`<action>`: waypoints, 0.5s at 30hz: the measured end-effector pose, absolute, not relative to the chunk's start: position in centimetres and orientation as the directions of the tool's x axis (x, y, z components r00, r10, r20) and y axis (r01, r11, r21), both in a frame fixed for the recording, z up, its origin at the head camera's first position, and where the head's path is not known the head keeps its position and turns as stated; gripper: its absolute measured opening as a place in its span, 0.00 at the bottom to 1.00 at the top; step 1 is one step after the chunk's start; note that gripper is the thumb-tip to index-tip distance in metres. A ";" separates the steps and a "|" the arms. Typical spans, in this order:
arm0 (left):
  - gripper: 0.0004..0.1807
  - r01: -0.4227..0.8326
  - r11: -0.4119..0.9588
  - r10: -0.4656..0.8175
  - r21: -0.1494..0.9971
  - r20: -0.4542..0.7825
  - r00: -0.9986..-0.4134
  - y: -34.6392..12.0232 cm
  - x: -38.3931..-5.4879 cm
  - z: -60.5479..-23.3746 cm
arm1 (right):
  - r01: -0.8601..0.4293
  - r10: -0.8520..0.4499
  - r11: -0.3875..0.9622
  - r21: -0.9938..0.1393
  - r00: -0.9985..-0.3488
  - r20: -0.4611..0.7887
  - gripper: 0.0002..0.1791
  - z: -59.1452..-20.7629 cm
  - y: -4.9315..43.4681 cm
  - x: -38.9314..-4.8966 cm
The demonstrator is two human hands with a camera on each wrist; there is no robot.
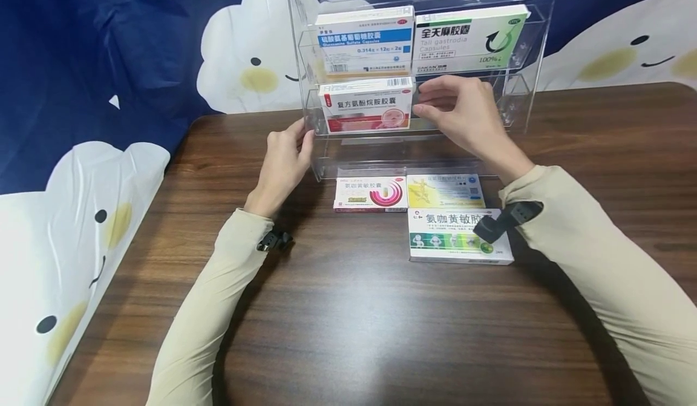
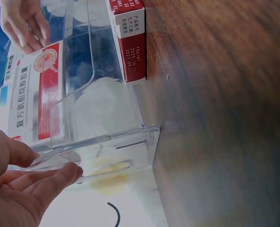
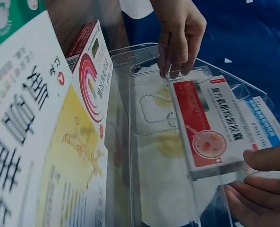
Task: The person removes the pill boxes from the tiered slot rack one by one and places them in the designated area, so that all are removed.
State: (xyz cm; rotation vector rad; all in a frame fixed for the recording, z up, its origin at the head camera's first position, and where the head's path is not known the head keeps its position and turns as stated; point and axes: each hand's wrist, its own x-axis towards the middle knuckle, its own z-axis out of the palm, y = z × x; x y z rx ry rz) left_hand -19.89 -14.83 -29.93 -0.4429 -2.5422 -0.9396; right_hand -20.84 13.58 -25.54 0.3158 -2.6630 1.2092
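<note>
My left hand (image 1: 283, 161) pinches the left side panel of a clear plastic display rack (image 1: 298, 43) between thumb and fingers. On a lower shelf of the rack, a red-and-white capsule box (image 1: 367, 108) leans at the left, its printed front outward. My right hand (image 1: 463, 112) is at that box's right edge, its thumb tip right at the corner and its fingers loosely bent. In the right wrist view the thumb (image 3: 262, 160) lies by the box's end, with the other fingers below it and not wrapped round the box.
One shelf up stand a blue-and-white capsule box (image 1: 366, 43) and a green-and-white one (image 1: 468, 40). In front of the rack, a pink-and-white box (image 1: 356, 194), a yellow-and-white box (image 1: 446, 192) and a larger green-and-white box (image 1: 457, 236) lie on the wooden table (image 1: 327, 321).
</note>
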 end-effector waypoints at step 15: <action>0.14 0.419 0.728 0.154 0.543 0.466 -0.871 -14.8 -19.8 -29.9 | -0.215 -0.090 0.657 -0.723 -0.974 0.208 0.23 -25.9 12.1 -21.8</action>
